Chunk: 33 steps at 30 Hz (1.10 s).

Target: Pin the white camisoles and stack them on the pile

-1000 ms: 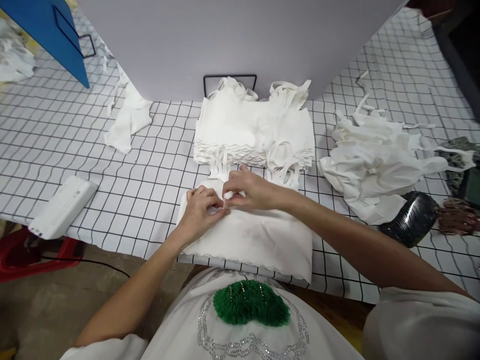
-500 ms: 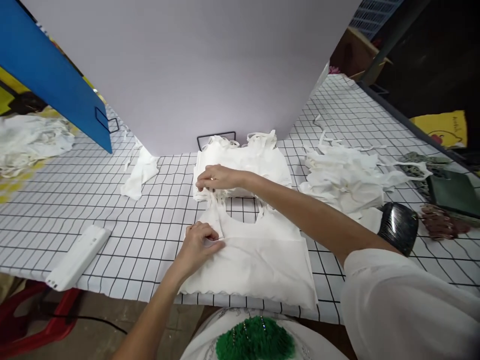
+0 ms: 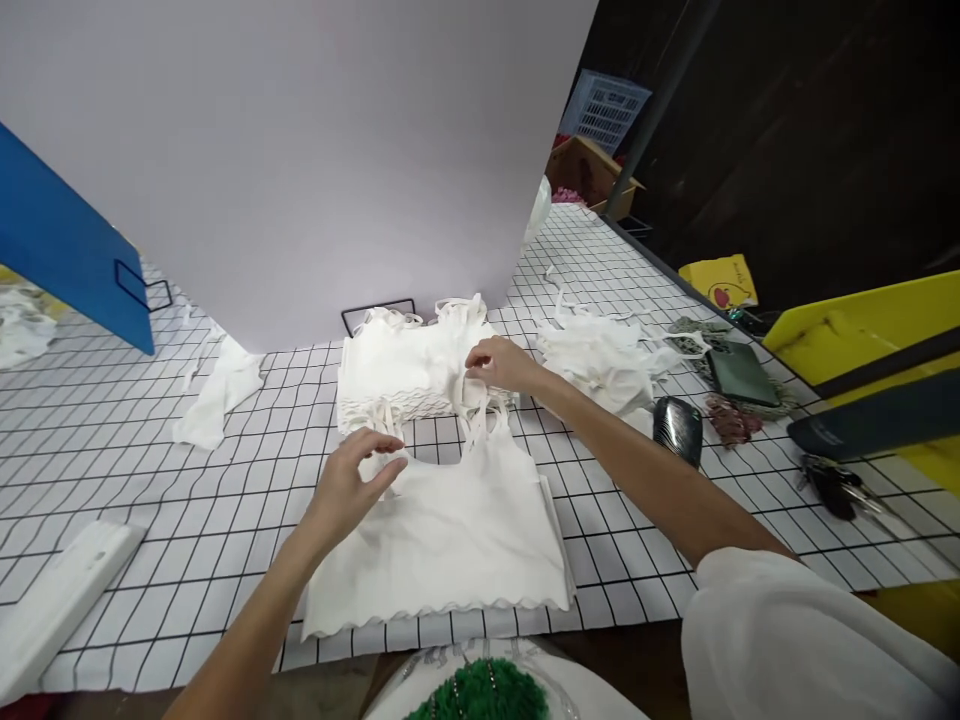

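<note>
We find no lettering, number or brand that we can read anywhere in view. The yellow bag (image 3: 718, 281) at the far right of the table (image 3: 112, 450) carries a small red printed figure, but any writing beside it is too small and blurred for us to make out.

One flat white scalloped-hem fabric top (image 3: 442, 530), one neat stack of folded white tops (image 3: 397, 375) (count unreadable), one loose white heap (image 3: 600, 355), two bare hands (image 3: 349, 490).

Place: small garment workshop, packing or photo corner.
Desk: grid-patterned cover (image 3: 187, 480).
Stock: stacked white tops (image 3: 397, 375), loose heap (image 3: 600, 360).
Backdrop: plain grey board (image 3: 300, 150).
Storage: plastic crate (image 3: 604, 105), cardboard box (image 3: 589, 170).
</note>
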Available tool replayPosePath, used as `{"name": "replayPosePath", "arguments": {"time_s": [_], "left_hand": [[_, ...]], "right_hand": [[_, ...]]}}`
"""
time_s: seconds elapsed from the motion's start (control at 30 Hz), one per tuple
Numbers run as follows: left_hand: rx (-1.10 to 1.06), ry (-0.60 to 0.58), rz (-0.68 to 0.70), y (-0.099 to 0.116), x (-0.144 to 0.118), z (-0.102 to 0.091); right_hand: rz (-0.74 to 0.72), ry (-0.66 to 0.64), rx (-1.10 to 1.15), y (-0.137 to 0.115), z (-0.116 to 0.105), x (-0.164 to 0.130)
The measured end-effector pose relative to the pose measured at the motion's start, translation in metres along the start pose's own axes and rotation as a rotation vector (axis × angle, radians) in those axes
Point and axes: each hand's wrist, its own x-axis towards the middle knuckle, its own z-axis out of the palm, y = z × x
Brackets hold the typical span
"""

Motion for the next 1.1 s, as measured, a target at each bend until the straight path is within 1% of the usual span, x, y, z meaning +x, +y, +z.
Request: {"name": "replayPosePath", "arguments": {"time_s": [0.07,0.17,0.23,0.3,0.33,0.4,0.47,0.53,0.6,0.67,0.77,0.83,0.9,0.97,1.0,1.03,1.1], "left_hand": [[-0.013,-0.066,0.029,0.006,0.018,0.010],[-0.032,-0.103,0.021,0.012,0.046,0.023],[-0.040,-0.072,0.014,0.018,0.065,0.028],[-0.072,-0.027,0.053,0.025,0.083,0.031],[-0.112,-0.030,0.078,0.030,0.090,0.033],[-0.248,-0.117,0.093,0.039,0.102,0.037],[-0.405,-0.243,0.014,0.048,0.107,0.040],[-0.526,-0.313,-0.102,0.054,0.105,0.040],[-0.610,-0.330,-0.194,0.058,0.096,0.038],[-0.689,-0.351,-0.249,0.061,0.083,0.034],[-0.807,-0.408,-0.308,0.064,0.060,0.029],[-0.845,-0.414,-0.341,0.063,0.046,0.028],[-0.824,-0.372,-0.391,0.063,0.034,0.027],[-0.776,-0.313,-0.435,0.062,0.024,0.027],[-0.758,-0.290,-0.440,0.063,0.021,0.027],[-0.748,-0.272,-0.435,0.064,0.018,0.026],[-0.744,-0.261,-0.406,0.069,0.014,0.027]], "right_hand": [[0.017,-0.020,-0.109,0.001,0.007,-0.005],[0.018,0.031,-0.129,-0.002,0.012,-0.005],[-0.006,0.079,-0.105,-0.006,0.012,-0.005],[-0.042,0.114,-0.076,-0.011,0.009,-0.008],[-0.072,0.137,-0.045,-0.014,0.007,-0.011],[-0.150,0.201,0.062,-0.023,0.004,-0.020],[-0.220,0.276,0.195,-0.031,0.000,-0.030],[-0.249,0.314,0.303,-0.037,-0.004,-0.039],[-0.247,0.310,0.390,-0.040,-0.007,-0.048],[-0.240,0.295,0.456,-0.038,-0.008,-0.054],[-0.229,0.281,0.494,-0.032,-0.006,-0.060],[-0.222,0.266,0.514,-0.028,-0.003,-0.064],[-0.202,0.239,0.543,-0.024,-0.002,-0.068],[-0.149,0.180,0.565,-0.023,-0.005,-0.074],[-0.116,0.127,0.574,-0.023,-0.008,-0.078],[-0.092,0.055,0.589,-0.025,-0.010,-0.082],[-0.089,-0.146,0.654,-0.032,-0.015,-0.091]]}}
